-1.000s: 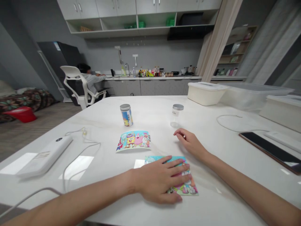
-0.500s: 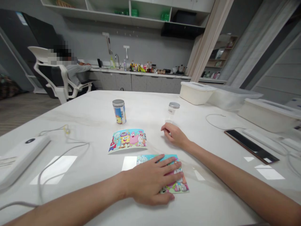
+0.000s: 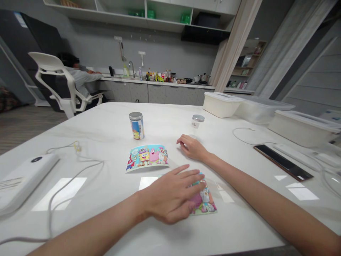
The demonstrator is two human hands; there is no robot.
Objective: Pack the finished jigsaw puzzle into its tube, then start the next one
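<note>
My left hand [image 3: 170, 195] hovers with fingers spread over a cartoon puzzle card [image 3: 204, 202] near the table's front edge, covering most of it. A second cartoon picture card [image 3: 148, 156] lies flat just beyond it. My right hand [image 3: 191, 147] rests on the white table [image 3: 106, 128] with fingers loosely curled, to the right of that card and in front of a small clear jar with a metal lid [image 3: 197, 122]. It holds nothing that I can see. A jar with a printed label and metal lid [image 3: 136, 125] stands further left.
A white device [image 3: 21, 177] with cables lies at the left. A dark tablet [image 3: 282, 162] and lidded plastic bins [image 3: 222, 104] sit at the right. A person sits in a white chair [image 3: 57, 80] by the kitchen counter behind.
My left hand has lifted off the puzzle card, fingers raised. My right hand has drawn back slightly from the clear jar toward the picture card.
</note>
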